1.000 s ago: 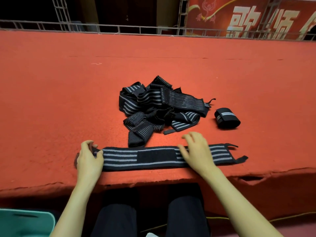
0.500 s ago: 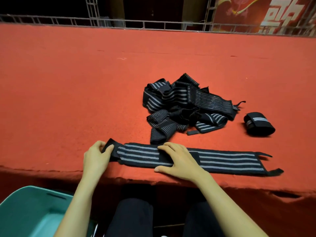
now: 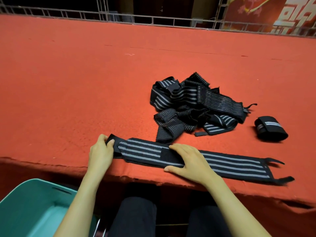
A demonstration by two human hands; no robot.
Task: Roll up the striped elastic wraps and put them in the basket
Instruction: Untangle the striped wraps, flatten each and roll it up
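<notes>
Red felt (image 3: 68, 82) is stretched wide beneath everything; a teal basket (image 3: 25, 211) is seen below its near edge, lower left. Striped wraps (image 3: 196, 106) are heaped right of centre. One flat wrap (image 3: 230, 165) is laid along the near edge, its folded end pinched by the left hand (image 3: 100, 153), its middle pressed under the right hand (image 3: 189, 161), fingers straight. A rolled wrap (image 3: 271, 129) is set right of the heap.

The left hand (image 3: 100, 152) has folded over the end of the black grey-striped elastic wrap (image 3: 230, 164), and the right hand (image 3: 189, 162) has slid to its middle.
</notes>
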